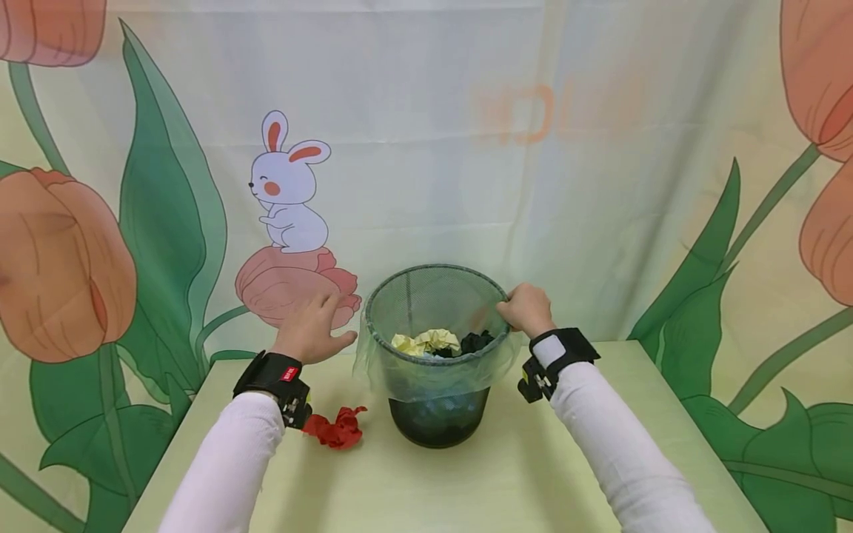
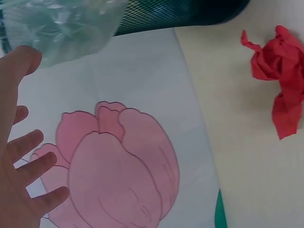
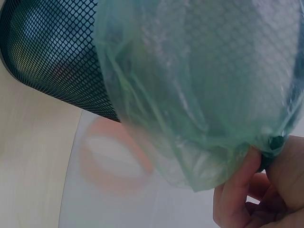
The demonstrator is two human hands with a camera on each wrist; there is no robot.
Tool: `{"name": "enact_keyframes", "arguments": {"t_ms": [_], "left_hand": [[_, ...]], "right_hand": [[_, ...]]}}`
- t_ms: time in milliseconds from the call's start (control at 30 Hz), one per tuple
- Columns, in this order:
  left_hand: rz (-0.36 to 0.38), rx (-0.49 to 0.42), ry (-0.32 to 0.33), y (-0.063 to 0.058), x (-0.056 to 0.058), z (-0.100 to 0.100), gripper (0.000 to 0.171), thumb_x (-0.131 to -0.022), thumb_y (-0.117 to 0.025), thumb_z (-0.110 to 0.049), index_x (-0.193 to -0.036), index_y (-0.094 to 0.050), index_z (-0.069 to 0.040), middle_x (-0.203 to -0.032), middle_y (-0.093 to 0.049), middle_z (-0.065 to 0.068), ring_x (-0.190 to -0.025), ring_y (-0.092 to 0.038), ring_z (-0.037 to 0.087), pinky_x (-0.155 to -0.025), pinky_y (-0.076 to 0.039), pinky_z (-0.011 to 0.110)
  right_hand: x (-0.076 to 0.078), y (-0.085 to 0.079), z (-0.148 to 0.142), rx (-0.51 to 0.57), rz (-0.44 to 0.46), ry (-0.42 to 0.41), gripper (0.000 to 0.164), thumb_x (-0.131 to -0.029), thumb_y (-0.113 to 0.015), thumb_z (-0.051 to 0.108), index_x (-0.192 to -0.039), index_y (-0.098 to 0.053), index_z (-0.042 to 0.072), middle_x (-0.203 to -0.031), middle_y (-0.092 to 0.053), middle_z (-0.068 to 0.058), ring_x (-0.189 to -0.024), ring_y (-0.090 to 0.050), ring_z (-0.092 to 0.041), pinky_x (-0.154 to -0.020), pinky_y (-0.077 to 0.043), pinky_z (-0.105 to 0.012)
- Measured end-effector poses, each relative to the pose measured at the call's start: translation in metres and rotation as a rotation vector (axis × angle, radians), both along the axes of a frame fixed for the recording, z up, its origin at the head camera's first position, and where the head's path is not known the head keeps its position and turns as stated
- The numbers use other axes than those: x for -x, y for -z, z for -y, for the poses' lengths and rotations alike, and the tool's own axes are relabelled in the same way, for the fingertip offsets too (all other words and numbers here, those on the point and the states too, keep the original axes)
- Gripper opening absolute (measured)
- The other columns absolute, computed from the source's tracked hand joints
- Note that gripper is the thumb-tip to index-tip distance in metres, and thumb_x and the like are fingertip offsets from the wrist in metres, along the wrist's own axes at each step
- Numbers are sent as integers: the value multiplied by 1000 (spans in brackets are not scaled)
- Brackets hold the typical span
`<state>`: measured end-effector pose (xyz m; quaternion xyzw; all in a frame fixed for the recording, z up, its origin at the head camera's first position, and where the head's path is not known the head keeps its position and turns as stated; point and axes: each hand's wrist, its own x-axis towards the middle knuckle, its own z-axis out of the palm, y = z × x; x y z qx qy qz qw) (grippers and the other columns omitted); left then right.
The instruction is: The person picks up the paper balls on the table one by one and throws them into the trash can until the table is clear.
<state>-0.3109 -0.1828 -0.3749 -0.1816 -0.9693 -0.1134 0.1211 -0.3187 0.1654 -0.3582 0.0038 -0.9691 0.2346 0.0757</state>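
Observation:
A dark mesh wastebasket (image 1: 436,426) stands on the table, lined with a thin green plastic bag (image 1: 426,385) folded out over its rim. Inside lie crumpled yellow paper (image 1: 433,341) and black paper (image 1: 476,342). My right hand (image 1: 529,309) grips the rim at the right through the bag; the right wrist view shows curled fingers (image 3: 237,194) at the bag's edge. To the left of the basket, my left hand (image 1: 309,329) is held in the air with its fingers apart, holding nothing. Crumpled red paper (image 1: 338,429) lies on the table below my left wrist.
The pale yellow table (image 1: 466,496) ends at a hanging backdrop (image 1: 426,185) printed with tulips and a rabbit (image 1: 289,192). The wastebasket stands close in front of this backdrop. Black camera straps (image 1: 266,374) are worn on both wrists.

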Motion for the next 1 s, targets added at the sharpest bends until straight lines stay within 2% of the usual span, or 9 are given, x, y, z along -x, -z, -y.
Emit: {"name": "enact_keyframes", "arguments": {"t_ms": [267, 367, 567, 733, 1000], "left_hand": [[1, -14, -37, 31, -6, 6, 72, -76, -68, -41, -135, -43, -7, -132, -46, 20, -115, -48, 41, -93, -41, 59], [36, -11, -54, 44, -10, 7, 74, -75, -69, -40, -136, -42, -9, -134, -45, 19, -116, -46, 42, -91, -40, 62], [151, 1, -90, 71, -16, 7, 76, -75, -69, -41, -138, -40, -12, -138, -39, 19, -120, -41, 43, -90, -37, 65], [192, 1, -111, 89, -16, 6, 78, -73, -71, -44, -138, -40, -15, -139, -39, 19, -121, -40, 43, -89, -38, 66], [249, -37, -133, 116, -21, 0, 78, -70, -73, -44, -136, -43, -14, -137, -41, 19, -122, -39, 43, -87, -40, 65]], "right_hand": [[-1, -1, 0, 10, 1, -3, 46, -83, -50, 7, -46, -25, 18, -43, -21, 5, -35, -36, -10, -41, -14, -20], [-2, -2, 1, 0, -9, -4, 46, -83, -50, 7, -45, -25, 18, -42, -21, 5, -34, -36, -10, -40, -14, -19], [-4, -4, 2, -3, -2, -3, 46, -83, -50, 7, -45, -25, 18, -42, -22, 5, -35, -35, -9, -40, -14, -19], [-5, -5, 2, -1, 1, -2, 46, -82, -50, 6, -44, -26, 18, -42, -22, 6, -34, -32, -8, -40, -14, -19], [-4, -5, 2, -10, -4, 0, 47, -82, -50, 7, -44, -25, 18, -40, -22, 6, -34, -36, -9, -39, -15, -19]]}}
